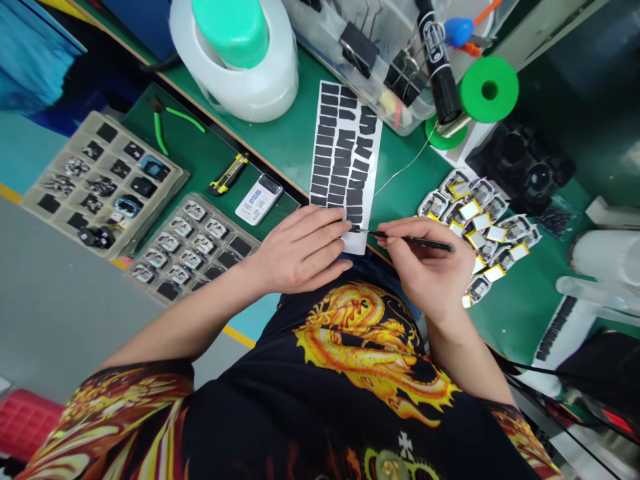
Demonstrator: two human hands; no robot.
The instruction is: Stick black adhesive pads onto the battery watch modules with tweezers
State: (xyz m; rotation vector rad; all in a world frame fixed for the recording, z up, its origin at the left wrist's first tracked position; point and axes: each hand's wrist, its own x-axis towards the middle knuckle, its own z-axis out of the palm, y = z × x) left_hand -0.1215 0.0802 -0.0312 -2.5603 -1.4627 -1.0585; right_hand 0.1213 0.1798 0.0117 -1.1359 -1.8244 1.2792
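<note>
A white backing sheet point(345, 153) covered with several black rectangular stickers lies on the green bench. My left hand point(300, 250) rests flat on the sheet's near end, fingers stretched out and pressing it down. My right hand point(425, 267) is pinched around black tweezers point(410, 240). The tweezer tip touches a black sticker at the sheet's lower edge, right beside my left fingertips. A pile of small components with yellow-and-white tabs point(480, 227) lies just right of my right hand.
Two grey trays point(105, 180) point(193, 243) of small parts sit at left, with green cutters point(160, 127), a yellow knife point(229, 173) and a white device point(259, 199). A big tape roll point(240, 60), binder clips point(357, 47), a green solder spool point(487, 87) and a black tray point(525, 160) stand behind.
</note>
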